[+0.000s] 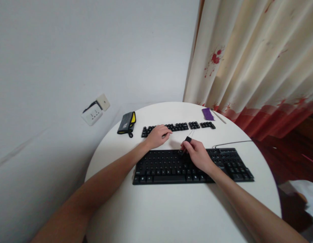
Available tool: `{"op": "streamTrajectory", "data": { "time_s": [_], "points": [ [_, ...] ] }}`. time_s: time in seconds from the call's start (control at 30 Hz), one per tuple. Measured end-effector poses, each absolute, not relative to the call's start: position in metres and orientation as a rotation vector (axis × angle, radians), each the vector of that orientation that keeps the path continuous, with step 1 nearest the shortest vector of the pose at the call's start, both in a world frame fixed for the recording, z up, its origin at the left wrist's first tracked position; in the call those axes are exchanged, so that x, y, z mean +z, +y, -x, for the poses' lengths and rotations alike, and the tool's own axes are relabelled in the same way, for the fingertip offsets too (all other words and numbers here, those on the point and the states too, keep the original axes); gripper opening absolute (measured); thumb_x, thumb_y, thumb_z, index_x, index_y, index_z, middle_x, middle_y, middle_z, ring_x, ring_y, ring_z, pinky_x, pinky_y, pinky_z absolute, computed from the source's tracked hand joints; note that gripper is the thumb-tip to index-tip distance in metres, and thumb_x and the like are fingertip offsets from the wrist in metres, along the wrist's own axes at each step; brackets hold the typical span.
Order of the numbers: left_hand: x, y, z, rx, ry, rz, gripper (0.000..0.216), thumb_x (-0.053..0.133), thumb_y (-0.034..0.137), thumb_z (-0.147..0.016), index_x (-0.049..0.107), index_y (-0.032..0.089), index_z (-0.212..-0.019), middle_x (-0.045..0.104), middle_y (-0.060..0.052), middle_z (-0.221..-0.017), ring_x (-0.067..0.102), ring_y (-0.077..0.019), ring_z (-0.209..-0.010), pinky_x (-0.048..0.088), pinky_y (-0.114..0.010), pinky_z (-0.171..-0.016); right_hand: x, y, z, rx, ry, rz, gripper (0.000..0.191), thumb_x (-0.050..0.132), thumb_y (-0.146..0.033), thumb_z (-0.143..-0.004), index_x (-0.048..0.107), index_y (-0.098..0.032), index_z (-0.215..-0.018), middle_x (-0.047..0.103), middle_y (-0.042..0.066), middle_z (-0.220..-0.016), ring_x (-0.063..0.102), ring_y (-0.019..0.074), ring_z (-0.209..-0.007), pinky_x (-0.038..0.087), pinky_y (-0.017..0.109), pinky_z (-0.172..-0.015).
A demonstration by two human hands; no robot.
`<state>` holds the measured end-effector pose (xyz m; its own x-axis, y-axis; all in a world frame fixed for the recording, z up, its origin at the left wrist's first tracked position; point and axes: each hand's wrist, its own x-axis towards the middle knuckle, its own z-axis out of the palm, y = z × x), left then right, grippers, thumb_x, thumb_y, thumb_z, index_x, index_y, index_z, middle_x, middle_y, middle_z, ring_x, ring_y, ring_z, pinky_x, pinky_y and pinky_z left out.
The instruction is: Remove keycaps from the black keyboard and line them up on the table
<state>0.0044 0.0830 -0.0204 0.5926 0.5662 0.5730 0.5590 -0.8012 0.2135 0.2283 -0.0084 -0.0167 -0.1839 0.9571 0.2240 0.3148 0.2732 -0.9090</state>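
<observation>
A black keyboard [168, 179] lies on the white round table, and many switches on its left part stand bare without keycaps. My right hand [197, 153] is closed on a wire keycap puller [188, 139] with a black handle; its lower wires reach down to a black keycap [181, 152] at the keyboard's upper edge. Thin wires also stick out above the handle. Behind the keyboard, loose black keycaps [180, 127] lie in grouped rows. My left hand [158, 135] rests at these rows, fingers loosely bent and thumb apart, with nothing visible in it.
A grey and yellow pouch [127, 123] lies at the table's back left. A purple cloth [208, 114] and a thin stick [219, 116] are at the back right. The keyboard's cable [232, 143] runs off the right edge. Wall and curtain [237, 67] stand behind the table [156, 212].
</observation>
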Motion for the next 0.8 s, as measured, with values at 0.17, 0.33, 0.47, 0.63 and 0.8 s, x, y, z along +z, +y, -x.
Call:
{"op": "streamTrajectory", "data": {
  "time_s": [0.17,0.33,0.47,0.63,0.8],
  "points": [
    [0.003,0.066,-0.009,0.964,0.917,-2.651,0.018,0.053,0.023,-0.093,0.068,0.021,-0.103,0.072,-0.006,-0.095,0.063,-0.0189,-0.09,0.049,-0.036,-0.086,-0.016,-0.007,-0.228,0.913,-1.496,1.166,0.036,0.049,-0.044,-0.094,0.067,-0.014,-0.088,0.072,0.009,-0.082,0.065,0.0199,-0.072,0.05,0.029,-0.065],
    [0.013,0.033,-0.031,0.822,0.906,-2.498,0.029,0.073,0.035,-0.081,0.064,0.022,-0.106,0.069,-0.004,-0.101,0.063,-0.0197,-0.094,0.049,-0.035,-0.087,-0.014,-0.009,-0.227,0.846,-1.518,1.193,0.036,0.05,-0.043,-0.093,0.069,-0.013,-0.086,0.072,0.009,-0.081,0.064,0.0212,-0.072,0.049,0.03,-0.066],
    [0.003,0.021,-0.044,0.816,0.922,-2.442,0.021,0.073,0.031,-0.081,0.062,0.021,-0.097,0.068,-0.001,-0.092,0.062,-0.0174,-0.084,0.05,-0.031,-0.077,-0.013,-0.012,-0.226,0.793,-1.548,1.206,0.036,0.048,-0.042,-0.094,0.068,-0.014,-0.084,0.071,0.008,-0.078,0.063,0.0213,-0.072,0.047,0.029,-0.066],
    [-0.011,0.024,-0.044,0.872,0.921,-2.457,0.014,0.069,0.027,-0.085,0.061,0.02,-0.094,0.066,-0.001,-0.089,0.062,-0.0161,-0.082,0.051,-0.029,-0.075,-0.017,-0.012,-0.224,0.806,-1.566,1.244,0.035,0.047,-0.04,-0.094,0.067,-0.014,-0.082,0.071,0.008,-0.078,0.062,0.021,-0.072,0.046,0.029,-0.067],
    [-0.014,0.027,-0.042,0.863,0.837,-2.664,0.012,0.062,0.028,-0.091,0.062,0.019,-0.099,0.067,-0.005,-0.096,0.061,-0.0197,-0.093,0.05,-0.035,-0.086,-0.021,-0.008,-0.225,0.839,-1.579,1.285,0.039,0.045,-0.043,-0.095,0.066,-0.015,-0.079,0.07,0.008,-0.075,0.062,0.021,-0.069,0.045,0.029,-0.065]
  ]
}}
